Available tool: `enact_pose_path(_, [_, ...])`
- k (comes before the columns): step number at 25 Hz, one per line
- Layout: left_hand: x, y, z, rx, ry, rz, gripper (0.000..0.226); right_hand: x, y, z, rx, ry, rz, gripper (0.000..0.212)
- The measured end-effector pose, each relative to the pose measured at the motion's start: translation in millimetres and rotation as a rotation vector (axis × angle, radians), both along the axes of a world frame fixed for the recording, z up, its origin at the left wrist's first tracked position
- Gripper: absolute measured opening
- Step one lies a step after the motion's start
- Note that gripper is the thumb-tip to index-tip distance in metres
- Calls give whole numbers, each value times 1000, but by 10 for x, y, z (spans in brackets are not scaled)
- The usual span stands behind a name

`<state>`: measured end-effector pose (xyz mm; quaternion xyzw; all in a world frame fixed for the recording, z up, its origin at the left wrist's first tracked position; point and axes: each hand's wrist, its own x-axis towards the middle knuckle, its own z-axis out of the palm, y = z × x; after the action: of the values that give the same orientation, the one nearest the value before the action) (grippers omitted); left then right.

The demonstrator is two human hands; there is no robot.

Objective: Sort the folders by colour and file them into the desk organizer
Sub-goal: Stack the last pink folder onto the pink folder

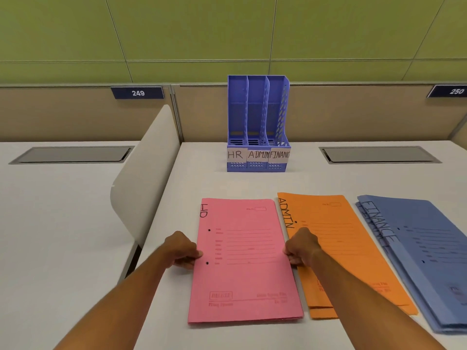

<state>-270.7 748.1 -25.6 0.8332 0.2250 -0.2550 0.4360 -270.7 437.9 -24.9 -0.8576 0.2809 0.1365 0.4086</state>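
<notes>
Three stacks of folders lie side by side on the white desk. The pink stack [243,274], marked HR, is in front of me. The orange stack [338,243] marked ADMIN lies to its right, and the blue stack [427,251] marked FINANCE is at the far right. My left hand [183,250] pinches the pink stack's left edge. My right hand [302,247] grips its right edge, resting over the orange stack. At the back of the desk stands the blue desk organizer [257,122], its three slots labelled HR, ADMIN and FINANCE, all holding nothing.
A curved white divider panel [146,178] stands to the left of the pink stack. Two grey cable hatches [379,154] are set into the desktops. A beige partition [353,112] with number plates 249 and 250 runs behind the organizer.
</notes>
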Motion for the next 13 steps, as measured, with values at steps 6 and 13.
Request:
enact_pose_path(6, [3,-29,13,299,-272,-137,42,-56,114,98,-157,-26,106,17])
enact_pose_path(13, [-10,-210,-171,582,-507,-371,93,-94,218,25,-327,-268,422,54])
